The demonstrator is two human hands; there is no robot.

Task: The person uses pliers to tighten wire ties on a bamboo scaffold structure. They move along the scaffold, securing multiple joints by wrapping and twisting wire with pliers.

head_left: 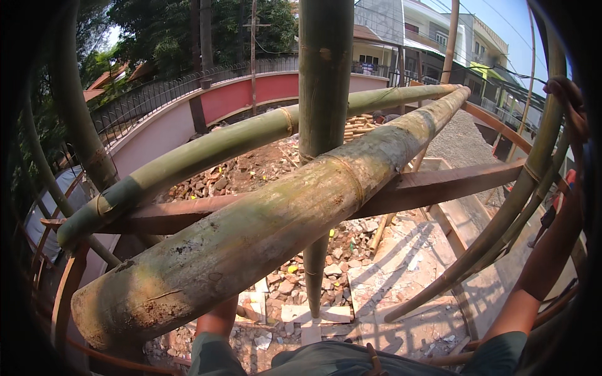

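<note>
A thick, mottled bamboo pole point(251, 244) slants across the view from near left to far right, resting over a reddish-brown wooden beam point(433, 186). My left forearm point(217, 318) rises behind its near part, and the pole hides my left hand. A second, greener bamboo pole point(207, 141) also lies over the beam and meets the thick one at the far end. At the dim right rim, my right arm reaches up, and my right hand point(567, 100) looks closed around an upright bamboo pole point(544, 150). An upright bamboo post point(325, 75) stands behind the thick pole.
Below lie broken bricks and rubble point(313, 276), beside a pale slab point(401, 269). More upright bamboo point(78, 119) stands at the left. Beyond are a pink and red wall point(244, 97) with a fence, a gravel heap point(467, 141), stacked bamboo point(357, 127) and houses.
</note>
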